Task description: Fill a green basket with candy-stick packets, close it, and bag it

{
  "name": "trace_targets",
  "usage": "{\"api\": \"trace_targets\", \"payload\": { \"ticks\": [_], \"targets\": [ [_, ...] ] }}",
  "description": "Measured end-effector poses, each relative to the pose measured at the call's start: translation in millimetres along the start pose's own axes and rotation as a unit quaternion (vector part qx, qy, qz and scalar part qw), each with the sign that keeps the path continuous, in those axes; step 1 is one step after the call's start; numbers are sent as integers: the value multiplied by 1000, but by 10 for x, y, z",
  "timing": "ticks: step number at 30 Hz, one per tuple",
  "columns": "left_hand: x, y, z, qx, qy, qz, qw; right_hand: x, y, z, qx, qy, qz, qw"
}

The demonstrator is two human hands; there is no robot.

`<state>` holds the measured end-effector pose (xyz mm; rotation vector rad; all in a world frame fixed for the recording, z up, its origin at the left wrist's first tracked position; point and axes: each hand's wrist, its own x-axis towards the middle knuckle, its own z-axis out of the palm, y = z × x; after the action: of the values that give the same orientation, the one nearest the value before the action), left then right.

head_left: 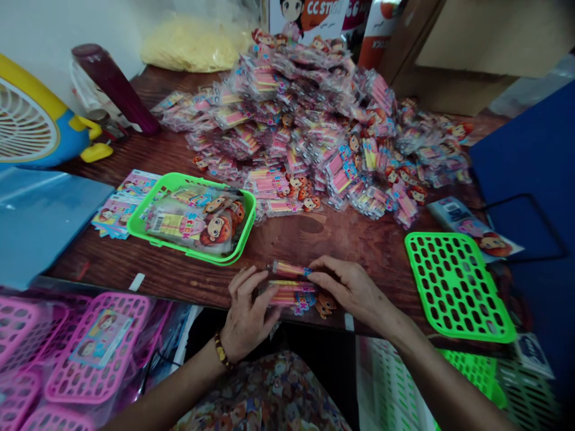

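Observation:
At the table's front edge, my right hand (350, 289) pinches the right end of a small clear packet of sticks (290, 269). Just below it lie more packets of pink and yellow sticks (294, 297), with printed cartoon heads at their right ends. My left hand (248, 308) curls its fingers around the left ends of these packets; part of them is hidden behind the fingers. A green basket (192, 254) stands beyond my left hand, holding several similar packets (186, 224). Behind both hands rises a big heap of such packets (291, 120).
A green perforated lid (458, 287) lies at the right, near a flat printed pack (467, 227). Printed cards (114, 214) are left of the basket. A dark red bottle (115, 88) and a yellow-blue fan (40, 120) stand far left. Pink baskets (101, 347) sit below the table.

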<state>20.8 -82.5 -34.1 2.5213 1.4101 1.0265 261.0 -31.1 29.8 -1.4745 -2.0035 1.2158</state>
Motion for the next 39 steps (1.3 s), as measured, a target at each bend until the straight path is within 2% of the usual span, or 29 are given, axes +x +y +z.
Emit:
{"api": "trace_targets", "payload": {
  "ticks": [7,15,22,30,34,39],
  "targets": [
    [19,14,-7,5,-4,-1,1000,-10,22,-24,6,-26,-11,1000],
    [18,14,-20,21,-30,-5,999,13,30,40,-23,19,-30,999],
    [26,17,-18,26,-45,-17,998,-45,16,-14,-27,-17,-29,999],
    [26,4,-17,5,-59,-27,998,-21,31,73,-47,29,-44,997],
    [36,7,-5,-34,-60,-65,995,-48,5,58,-56,24,-47,997],
    [112,44,7,-107,-74,-149,980,-136,-33,9,-83,-24,-43,995]
  ]
}}
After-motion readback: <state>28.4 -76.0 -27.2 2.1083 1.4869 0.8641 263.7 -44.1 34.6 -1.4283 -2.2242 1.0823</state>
